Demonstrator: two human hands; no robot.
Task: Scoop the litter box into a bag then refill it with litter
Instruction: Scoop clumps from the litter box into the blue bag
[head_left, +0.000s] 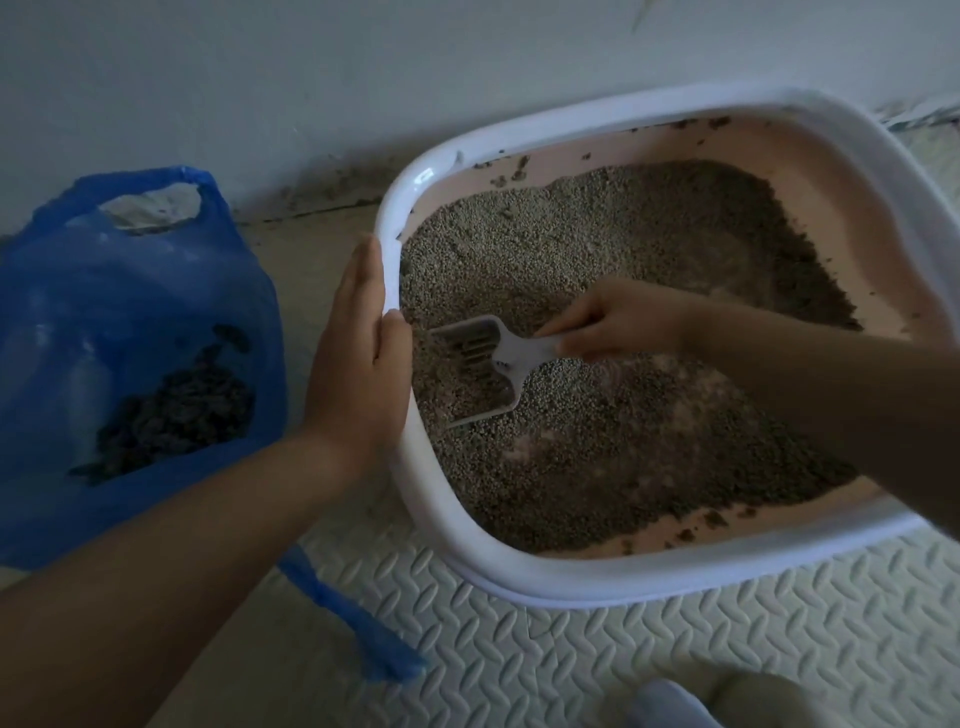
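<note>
A white litter box (524, 582) with a pink inner wall stands on the floor, holding grey-brown litter (649, 441). My right hand (618, 319) grips the handle of a white slotted scoop (480, 364), whose head lies in the litter near the box's left side. My left hand (358, 358) rests flat against the outside of the box's left rim, thumb over the edge. A blue plastic bag (130, 322) stands open to the left, with dark clumps (176, 410) inside it.
A white wall runs behind the box and bag. A pale textured mat (623, 654) covers the floor in front. One bag handle (343, 618) trails across the floor near my left forearm. Part of a foot (675, 706) shows at the bottom edge.
</note>
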